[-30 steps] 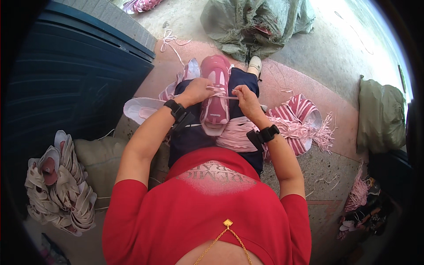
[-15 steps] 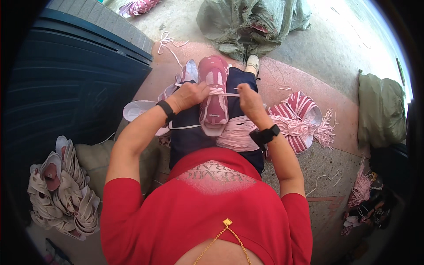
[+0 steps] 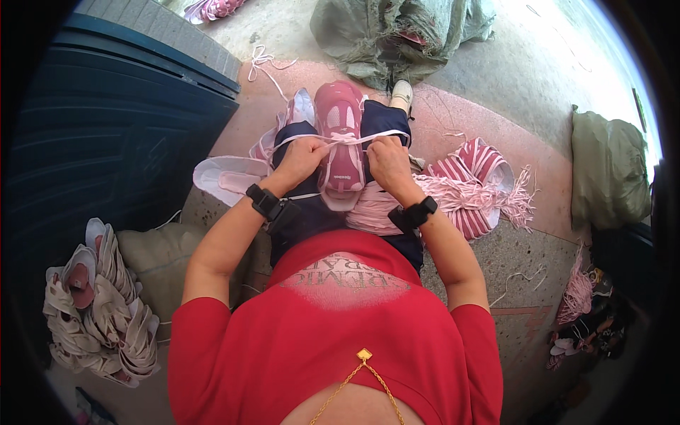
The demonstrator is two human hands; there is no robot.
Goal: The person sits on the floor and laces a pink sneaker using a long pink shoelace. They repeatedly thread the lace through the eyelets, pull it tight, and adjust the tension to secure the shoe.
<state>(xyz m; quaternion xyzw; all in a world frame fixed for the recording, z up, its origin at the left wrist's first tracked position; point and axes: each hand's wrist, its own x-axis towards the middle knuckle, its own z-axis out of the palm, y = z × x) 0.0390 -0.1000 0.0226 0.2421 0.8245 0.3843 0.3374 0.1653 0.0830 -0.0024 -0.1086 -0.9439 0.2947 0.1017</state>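
Note:
A pink shoe upper [image 3: 342, 166] with white patches lies lengthwise between my thighs, its toe pointing away from me. A pale shoelace [image 3: 345, 139] crosses it, knotted or looped at the middle, with ends stretching left and right over my dark trousers. My left hand [image 3: 303, 159] is closed on the lace just left of the upper. On the other side, my right hand [image 3: 389, 163] pinches the lace close to the upper's right edge. Beside my right thigh rests a thick bundle of pale pink laces [image 3: 372, 209]. The fingertips are partly hidden.
Striped pink uppers [image 3: 471, 170] lie to the right; white-lined uppers [image 3: 234, 177] sit left of my leg. A pile of beige uppers [image 3: 103, 304] stands lower left by a blue metal door [image 3: 113, 134]. Sacks stand ahead [image 3: 404, 35] and far right [image 3: 609, 170].
Both hands have moved slightly toward me and the right hand inward. The lace now has loose ends spreading out on both sides, where before it was pulled taut rightward.

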